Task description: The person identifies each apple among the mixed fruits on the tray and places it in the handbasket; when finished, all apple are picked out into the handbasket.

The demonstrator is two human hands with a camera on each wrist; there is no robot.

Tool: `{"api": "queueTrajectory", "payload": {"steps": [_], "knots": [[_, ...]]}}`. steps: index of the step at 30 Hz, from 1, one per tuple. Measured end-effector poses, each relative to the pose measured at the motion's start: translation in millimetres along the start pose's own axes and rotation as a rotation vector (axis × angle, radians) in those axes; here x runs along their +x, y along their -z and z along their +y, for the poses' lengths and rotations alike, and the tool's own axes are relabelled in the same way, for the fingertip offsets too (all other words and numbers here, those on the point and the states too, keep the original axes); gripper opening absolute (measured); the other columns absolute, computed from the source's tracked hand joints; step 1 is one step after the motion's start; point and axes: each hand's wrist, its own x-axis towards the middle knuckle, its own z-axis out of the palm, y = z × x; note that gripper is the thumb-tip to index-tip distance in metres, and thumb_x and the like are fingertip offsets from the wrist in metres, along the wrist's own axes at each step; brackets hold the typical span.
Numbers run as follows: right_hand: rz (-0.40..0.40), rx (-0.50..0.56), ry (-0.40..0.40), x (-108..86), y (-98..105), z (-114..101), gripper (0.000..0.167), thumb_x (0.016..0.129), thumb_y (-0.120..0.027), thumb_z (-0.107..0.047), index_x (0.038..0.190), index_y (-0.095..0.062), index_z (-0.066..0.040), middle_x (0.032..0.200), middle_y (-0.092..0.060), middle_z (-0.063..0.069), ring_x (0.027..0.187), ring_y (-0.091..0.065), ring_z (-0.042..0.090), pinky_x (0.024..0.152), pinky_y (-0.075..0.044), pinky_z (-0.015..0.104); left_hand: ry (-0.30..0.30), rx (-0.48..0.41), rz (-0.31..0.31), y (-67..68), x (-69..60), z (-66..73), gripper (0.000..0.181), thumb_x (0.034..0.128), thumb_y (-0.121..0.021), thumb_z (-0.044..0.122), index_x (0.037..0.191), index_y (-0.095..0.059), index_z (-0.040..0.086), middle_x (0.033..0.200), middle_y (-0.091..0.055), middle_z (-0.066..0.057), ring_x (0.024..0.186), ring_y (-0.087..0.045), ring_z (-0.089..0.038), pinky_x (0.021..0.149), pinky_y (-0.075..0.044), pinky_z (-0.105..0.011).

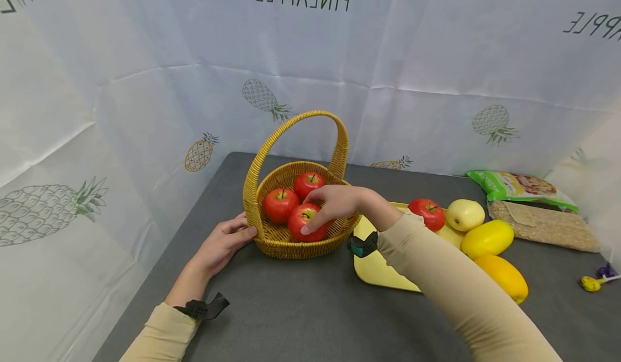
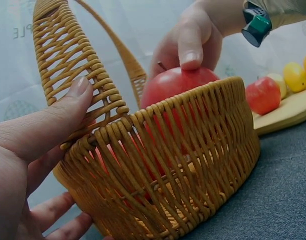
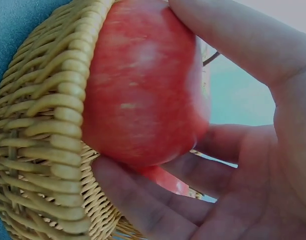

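A wicker basket (image 1: 291, 251) with a tall arched handle stands on the table, three red apples inside it. My right hand (image 1: 338, 203) reaches in from the right and holds the front apple (image 1: 310, 219), thumb on the near side, fingers around the far side. Behind it lie the left apple (image 1: 281, 204) and the back apple (image 1: 309, 184). At the basket's left side, my left hand (image 1: 224, 243) grips the foot of the handle; in the left wrist view its thumb (image 2: 75, 97) presses the weave while other fingers rest against the outer wall.
Right of the basket is a yellow tray (image 1: 383, 275), partly hidden by my right forearm. By it lie another red apple (image 1: 428, 213), a pale round fruit (image 1: 464, 214) and yellow fruits (image 1: 487, 239). Farther right are a green packet (image 1: 524, 186), a grain bag (image 1: 543, 224) and lollipops (image 1: 591, 283).
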Motion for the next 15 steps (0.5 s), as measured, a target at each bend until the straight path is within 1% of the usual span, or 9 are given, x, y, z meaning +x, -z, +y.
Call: {"api": "queueTrajectory", "payload": {"steps": [5,15], "knots": [[-0.025,-0.039,0.01,3.7,-1.3,-2.0,0.071,0.081,-0.084,-0.051,0.138,-0.059,-0.018,0.128,-0.057,-0.003,0.122,-0.048,0.02,0.097,-0.049,0.038,0.008,0.002,0.004,-0.5,-0.4,-0.7,0.02,0.1037,-0.06,0.008,0.116,-0.076,0.008,0.166,-0.019,-0.022,0.148,-0.026,-0.019,0.104,-0.047,-0.029],[-0.03,-0.066,0.006,10.8,-3.5,-4.6,0.068,0.081,-0.084,-0.052,0.134,-0.059,-0.017,0.124,-0.059,-0.004,0.118,-0.051,0.019,0.095,-0.05,0.037,-0.001,0.002,0.006,0.1,0.2,-0.8,0.02,0.1036,-0.06,0.008,0.115,-0.076,0.01,0.164,-0.02,-0.024,0.145,-0.031,-0.015,0.104,-0.048,-0.03]]}}
